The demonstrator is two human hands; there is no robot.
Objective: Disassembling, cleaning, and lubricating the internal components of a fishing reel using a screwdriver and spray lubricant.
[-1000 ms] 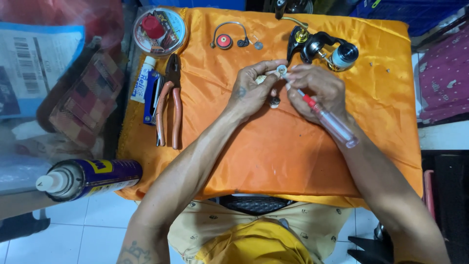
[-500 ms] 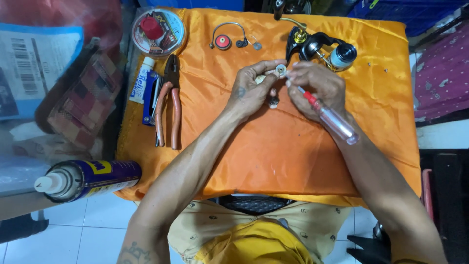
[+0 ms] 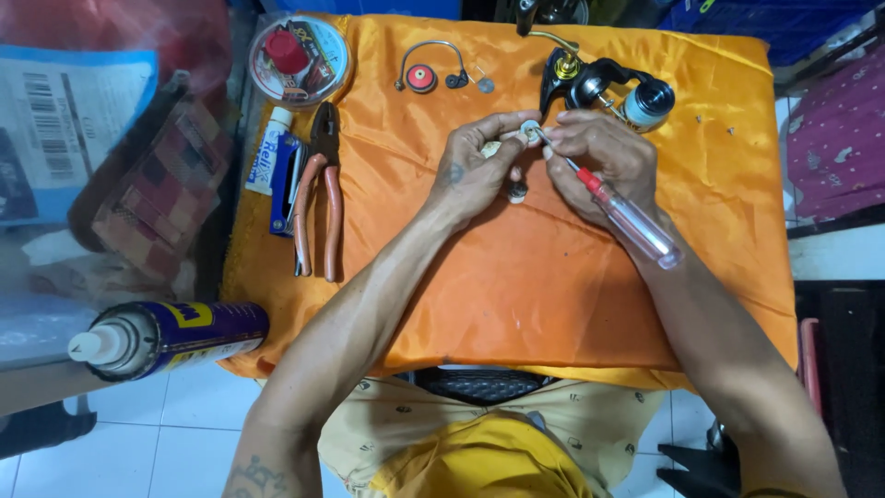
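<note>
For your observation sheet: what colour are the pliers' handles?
Salmon pink, seen in the head view: the metal pliers lying on the orange cloth.

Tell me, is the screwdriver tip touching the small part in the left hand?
Touching. The head view shows the screwdriver in the right hand, its tip meeting the small round part pinched by the left hand.

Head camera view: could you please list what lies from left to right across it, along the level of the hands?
Glue tube → pliers → left hand holding a small round part → right hand holding a screwdriver; the fishing reel lies just beyond the hands on the orange cloth.
</note>
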